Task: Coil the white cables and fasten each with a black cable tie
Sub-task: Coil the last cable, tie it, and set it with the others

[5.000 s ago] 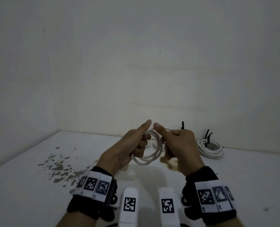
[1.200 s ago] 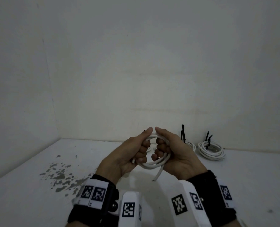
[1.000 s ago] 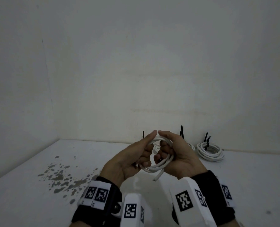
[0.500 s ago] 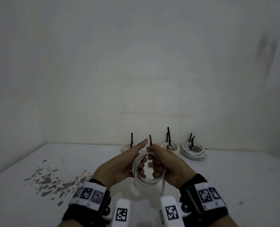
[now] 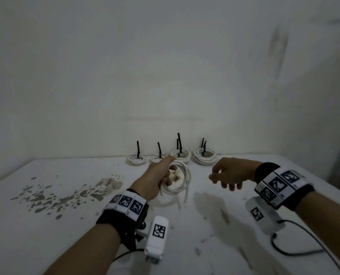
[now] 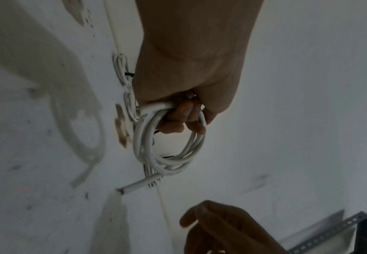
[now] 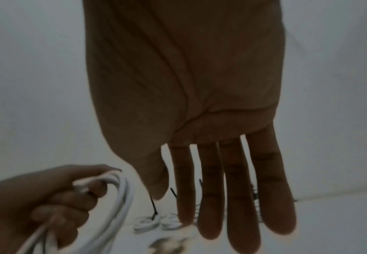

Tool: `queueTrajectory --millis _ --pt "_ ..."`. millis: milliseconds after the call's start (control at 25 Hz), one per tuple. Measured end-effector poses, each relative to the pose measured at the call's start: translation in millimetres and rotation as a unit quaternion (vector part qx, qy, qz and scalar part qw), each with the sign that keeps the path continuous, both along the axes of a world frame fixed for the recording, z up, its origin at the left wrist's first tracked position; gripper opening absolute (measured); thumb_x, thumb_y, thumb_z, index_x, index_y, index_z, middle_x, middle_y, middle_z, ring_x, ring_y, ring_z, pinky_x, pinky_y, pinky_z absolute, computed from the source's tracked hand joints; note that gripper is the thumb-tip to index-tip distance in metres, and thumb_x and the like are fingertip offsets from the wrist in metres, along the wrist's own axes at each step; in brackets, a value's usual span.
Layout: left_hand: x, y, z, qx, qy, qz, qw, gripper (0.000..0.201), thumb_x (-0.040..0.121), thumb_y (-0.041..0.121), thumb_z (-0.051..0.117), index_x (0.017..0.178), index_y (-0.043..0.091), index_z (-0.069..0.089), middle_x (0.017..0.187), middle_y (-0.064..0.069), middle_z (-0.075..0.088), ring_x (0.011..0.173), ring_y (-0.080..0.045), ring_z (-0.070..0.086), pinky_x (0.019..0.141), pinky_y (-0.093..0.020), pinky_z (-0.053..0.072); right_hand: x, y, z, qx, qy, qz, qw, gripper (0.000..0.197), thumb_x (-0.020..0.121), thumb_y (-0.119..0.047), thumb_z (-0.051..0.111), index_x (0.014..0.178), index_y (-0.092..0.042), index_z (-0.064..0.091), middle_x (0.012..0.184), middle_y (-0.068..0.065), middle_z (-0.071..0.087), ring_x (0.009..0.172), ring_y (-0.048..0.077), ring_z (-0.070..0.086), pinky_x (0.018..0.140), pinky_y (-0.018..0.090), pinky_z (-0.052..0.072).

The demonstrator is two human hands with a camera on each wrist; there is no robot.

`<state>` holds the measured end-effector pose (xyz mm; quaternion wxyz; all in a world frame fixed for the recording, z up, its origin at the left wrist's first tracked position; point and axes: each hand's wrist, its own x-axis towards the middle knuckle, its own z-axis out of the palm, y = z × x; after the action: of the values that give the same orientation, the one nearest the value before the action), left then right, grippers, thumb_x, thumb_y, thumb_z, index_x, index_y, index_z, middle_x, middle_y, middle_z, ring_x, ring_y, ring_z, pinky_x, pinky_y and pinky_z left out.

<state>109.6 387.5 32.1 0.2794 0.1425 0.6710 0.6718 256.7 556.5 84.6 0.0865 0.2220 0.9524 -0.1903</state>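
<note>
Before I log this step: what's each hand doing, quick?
Left hand: fingers curled round the coiled white cable, holding it.
Right hand: open, holding nothing.

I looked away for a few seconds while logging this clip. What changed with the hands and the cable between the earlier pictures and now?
The right hand let go of the white cable coil and moved off to the right, fingers open and empty. The left hand alone now holds the coil, its cut ends dangling. The left hand's grip on the coil stayed, and the tied coils still lie by the wall.
</note>
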Motion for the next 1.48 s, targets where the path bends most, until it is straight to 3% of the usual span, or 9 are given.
queueTrajectory --millis 160,400,560,720,840,960,1120,1320,1480 --pt "22 23 0 -0.004 0.016 -0.018 1.000 0.037 0.093 0.039 0.061 0.075 0.006 0.062 0.047 0.002 0.032 0.038 -0.012 0.032 0.047 -0.023 0.037 48 9 -16 0.099 -0.159 0.024 0.982 0.031 0.097 -0.045 0.054 0.104 -0.017 0.067 0.083 0.000 0.069 0.067 0.016 0.065 0.056 0.022 0.049" --pt "59 55 -10 -0.024 0.019 -0.077 0.997 0.040 0.095 0.038 0.058 0.080 0.003 0.068 0.051 0.002 0.031 0.042 -0.013 0.030 0.050 -0.026 0.035 98 11 -23 0.123 -0.221 0.036 0.967 0.043 0.080 -0.053 0.075 0.100 -0.015 0.072 0.070 -0.006 0.065 0.058 0.010 0.059 0.053 0.021 0.047" --pt "77 72 -14 -0.016 0.005 -0.104 0.994 0.036 0.095 0.037 0.057 0.075 0.007 0.060 0.047 0.004 0.034 0.040 -0.013 0.031 0.049 -0.026 0.036 115 15 -41 0.125 -0.269 0.043 0.954 0.039 0.077 -0.040 0.082 0.103 -0.012 0.073 0.069 -0.004 0.063 0.057 0.011 0.057 0.053 0.020 0.047" --pt "91 86 -16 0.000 -0.034 -0.120 0.992 0.035 0.096 0.037 0.055 0.072 0.012 0.054 0.045 0.005 0.036 0.037 -0.012 0.032 0.048 -0.025 0.036 124 20 -43 0.108 -0.135 0.048 0.984 0.011 0.086 -0.032 0.072 0.088 -0.022 0.070 0.075 -0.002 0.071 0.065 0.018 0.066 0.065 0.031 0.058" --pt "94 91 -15 0.013 -0.047 -0.112 0.992 0.036 0.096 0.037 0.053 0.069 0.013 0.052 0.042 0.007 0.034 0.033 -0.011 0.028 0.048 -0.026 0.034 128 21 -29 0.018 0.086 -0.008 0.996 0.014 0.092 -0.028 0.068 0.084 -0.016 0.067 0.075 0.006 0.073 0.061 0.018 0.066 0.057 0.031 0.058" --pt "94 94 -14 0.039 -0.071 -0.092 0.992 0.038 0.094 0.039 0.055 0.065 0.015 0.051 0.041 0.007 0.032 0.032 -0.010 0.026 0.048 -0.027 0.034 128 8 -18 -0.177 0.306 -0.071 0.933 0.019 0.095 -0.021 0.066 0.089 -0.003 0.065 0.077 0.011 0.073 0.063 0.024 0.068 0.052 0.033 0.054" --pt "91 91 -13 0.053 -0.077 -0.071 0.993 0.040 0.091 0.041 0.058 0.060 0.017 0.049 0.042 0.007 0.030 0.034 -0.011 0.024 0.048 -0.027 0.033 120 -2 -12 -0.296 0.382 -0.063 0.873 0.016 0.094 -0.010 0.065 0.090 0.006 0.061 0.087 0.018 0.074 0.074 0.030 0.071 0.057 0.038 0.055" --pt "81 72 -7 0.105 -0.105 -0.063 0.987 0.047 0.087 0.040 0.063 0.050 0.020 0.041 0.043 0.006 0.024 0.036 -0.011 0.020 0.044 -0.025 0.029 82 -3 -27 -0.111 0.405 -0.006 0.907 0.008 0.084 -0.016 0.077 0.081 -0.014 0.070 0.087 -0.004 0.071 0.079 0.008 0.065 0.069 0.030 0.055" --pt "66 48 3 0.165 -0.121 -0.075 0.976 0.050 0.090 0.037 0.060 0.050 0.020 0.035 0.040 0.005 0.019 0.036 -0.011 0.017 0.046 -0.025 0.029 37 -9 -35 0.028 0.487 0.078 0.870 0.009 0.081 -0.008 0.076 0.082 -0.015 0.070 0.094 -0.005 0.069 0.086 0.011 0.063 0.073 0.032 0.056"
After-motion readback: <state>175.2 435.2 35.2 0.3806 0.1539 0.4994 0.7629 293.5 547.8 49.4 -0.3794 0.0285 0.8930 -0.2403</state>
